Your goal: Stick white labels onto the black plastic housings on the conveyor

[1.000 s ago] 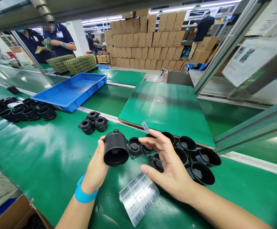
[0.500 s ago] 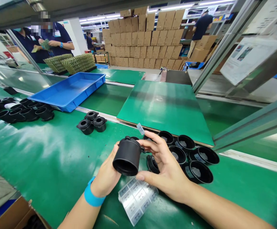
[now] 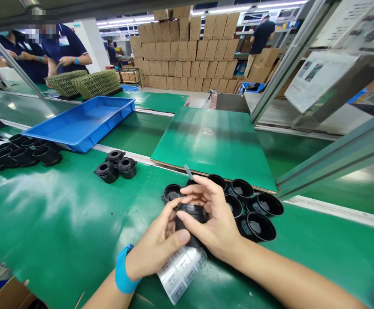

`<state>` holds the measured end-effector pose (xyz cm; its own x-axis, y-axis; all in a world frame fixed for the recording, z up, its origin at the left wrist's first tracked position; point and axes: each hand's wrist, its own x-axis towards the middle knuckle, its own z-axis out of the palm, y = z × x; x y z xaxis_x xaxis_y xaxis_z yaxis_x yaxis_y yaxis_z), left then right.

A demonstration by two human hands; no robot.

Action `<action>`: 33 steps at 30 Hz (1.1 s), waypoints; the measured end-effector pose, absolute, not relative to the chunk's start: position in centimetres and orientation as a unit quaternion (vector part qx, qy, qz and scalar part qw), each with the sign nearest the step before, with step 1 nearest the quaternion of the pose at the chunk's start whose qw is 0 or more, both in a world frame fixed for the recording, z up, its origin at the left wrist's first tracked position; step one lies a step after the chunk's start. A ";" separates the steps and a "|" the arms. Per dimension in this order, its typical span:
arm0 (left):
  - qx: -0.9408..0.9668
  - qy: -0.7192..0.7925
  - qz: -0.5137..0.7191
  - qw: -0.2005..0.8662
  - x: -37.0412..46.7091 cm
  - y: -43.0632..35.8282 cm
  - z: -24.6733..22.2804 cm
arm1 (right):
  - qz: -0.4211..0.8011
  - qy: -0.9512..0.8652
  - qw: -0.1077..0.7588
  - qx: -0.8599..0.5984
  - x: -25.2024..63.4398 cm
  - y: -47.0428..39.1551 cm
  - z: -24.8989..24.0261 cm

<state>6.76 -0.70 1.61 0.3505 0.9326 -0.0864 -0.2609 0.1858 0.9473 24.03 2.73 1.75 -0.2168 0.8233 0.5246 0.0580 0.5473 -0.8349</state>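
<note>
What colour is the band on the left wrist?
The wristband is bright blue, seen in the head view.

Plain black was shown by the held cup [image 3: 191,209]. Clockwise from it, the loose label [image 3: 188,171] at twelve was tinted pale blue-grey, and the black cups [image 3: 267,233] towards three were marked with grey patches. At six, the label sheet [image 3: 179,277] was patterned with a silver-grey grid and dark print. The wristband [image 3: 123,274] at eight and the tray [image 3: 83,120] at ten were coloured blue. The desk [image 3: 77,214] was coloured green, streaked with whitish glare.
</note>
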 end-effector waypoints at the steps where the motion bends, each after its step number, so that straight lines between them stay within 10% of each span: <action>1: 0.468 0.366 0.429 0.680 6.9 -0.8 1.7 | 0.383 -0.675 0.545 -0.317 24.0 2.8 1.9; 10: 0.210 0.362 0.472 0.776 5.7 -0.5 2.8 | 0.483 -0.516 0.638 -0.306 24.9 3.8 3.7; 33: 0.345 0.460 0.537 0.617 6.3 -1.3 2.2 | 0.759 -0.359 0.468 -0.277 24.5 1.8 5.3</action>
